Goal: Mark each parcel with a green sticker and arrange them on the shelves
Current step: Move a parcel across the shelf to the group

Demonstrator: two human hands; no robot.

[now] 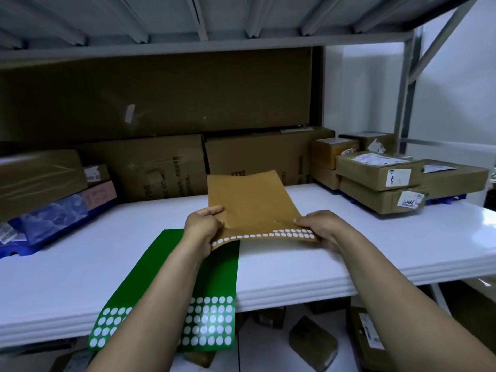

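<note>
1. On the far left of the white shelf board (375,242) lies a blue-wrapped parcel (51,221), with a taped brown cardboard box (35,178) just behind it. We cannot make out a green mark on either.
2. To their right, the flat green sticker sheet (220,269) lies on the board, its near end hanging over the near edge. The white circles at that end look to us like emptied spots. We should therefore peel from the solid green part further back.
3. Our left hand (204,224) pinches the near left corner of a tan paper sheet (249,200), thumb on top, just above the green sheet's far end.
4. The tan paper sheet is lifted off the board and bowed, with a row of white dots along its near edge. We judge it is not what the task calls for, so the step in hand is to clear it away. It is best laid flat toward the far side, not over the green sheet.
5. Our right hand (319,226) pinches the near right corner, so the hands are apart and both are clamped on the same sheet. Releasing one hand first would free it for peeling.
6. At the far right stand stacked brown cardboard parcels with white labels (375,173). Stickers should go on bare cardboard, clear of those labels.
</note>
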